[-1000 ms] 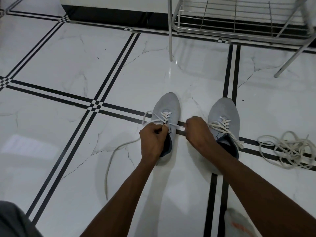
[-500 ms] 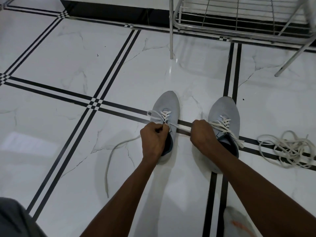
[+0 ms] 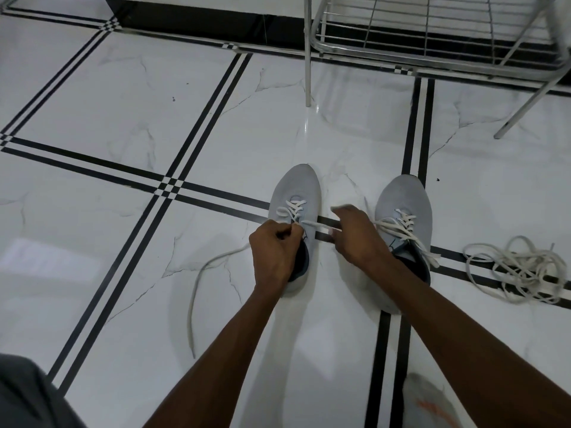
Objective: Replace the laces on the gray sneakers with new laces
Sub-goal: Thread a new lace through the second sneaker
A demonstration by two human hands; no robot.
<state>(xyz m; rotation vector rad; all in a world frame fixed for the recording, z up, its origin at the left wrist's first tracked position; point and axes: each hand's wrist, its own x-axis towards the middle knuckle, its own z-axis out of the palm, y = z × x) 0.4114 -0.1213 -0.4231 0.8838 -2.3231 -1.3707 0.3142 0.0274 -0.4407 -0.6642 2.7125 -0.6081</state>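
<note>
Two gray sneakers stand side by side on the white tiled floor, toes pointing away from me. The left sneaker carries a white lace crossed through its front eyelets. My left hand sits over that shoe's opening and pinches the lace at the tongue. My right hand grips the lace's other end and holds it taut to the right of the shoe. A long loose end of the lace trails across the floor to the left. The right sneaker is fully laced in white.
A tangled heap of off-white laces lies on the floor at the right. A metal wire rack on thin legs stands at the back. A gray sock with orange marks shows at the bottom right.
My right hand has pulled its lace end further right, away from the left sneaker, so the lace has drawn tighter. My left hand has stayed at the tongue.
</note>
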